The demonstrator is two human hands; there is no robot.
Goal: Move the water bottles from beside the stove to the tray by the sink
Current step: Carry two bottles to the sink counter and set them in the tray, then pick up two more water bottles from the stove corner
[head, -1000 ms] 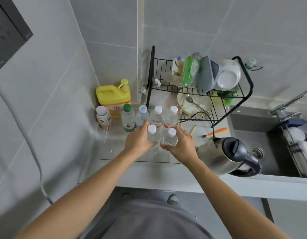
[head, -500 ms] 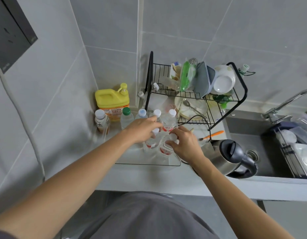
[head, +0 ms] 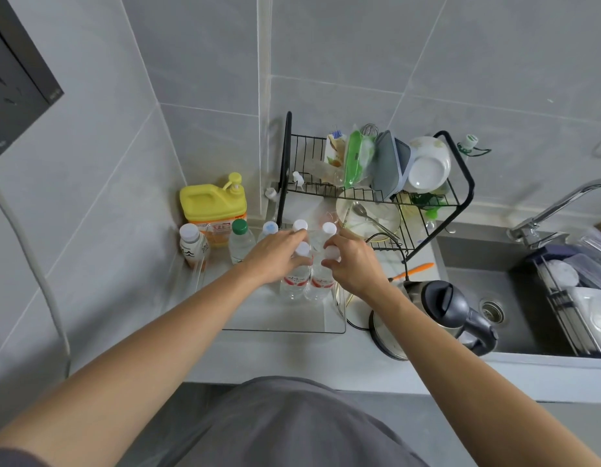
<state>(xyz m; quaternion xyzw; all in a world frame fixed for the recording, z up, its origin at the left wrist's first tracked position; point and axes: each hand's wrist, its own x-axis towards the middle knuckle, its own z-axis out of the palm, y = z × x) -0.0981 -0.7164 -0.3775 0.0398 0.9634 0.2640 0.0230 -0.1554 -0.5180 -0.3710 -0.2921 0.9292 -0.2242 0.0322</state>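
A: How far along are you?
B: Nearly there. Your left hand (head: 275,254) and right hand (head: 351,261) each grip a water bottle (head: 294,281) standing inside the clear tray (head: 285,328), near its far edge.
A: What's left?
B: Probably just letting go.

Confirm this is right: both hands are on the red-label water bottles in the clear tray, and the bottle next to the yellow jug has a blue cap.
One detail is wrong. The head view shows the bottle next to the yellow jug has a green cap, not blue. The rest stands: the left hand and right hand are on the red-label water bottles in the clear tray.
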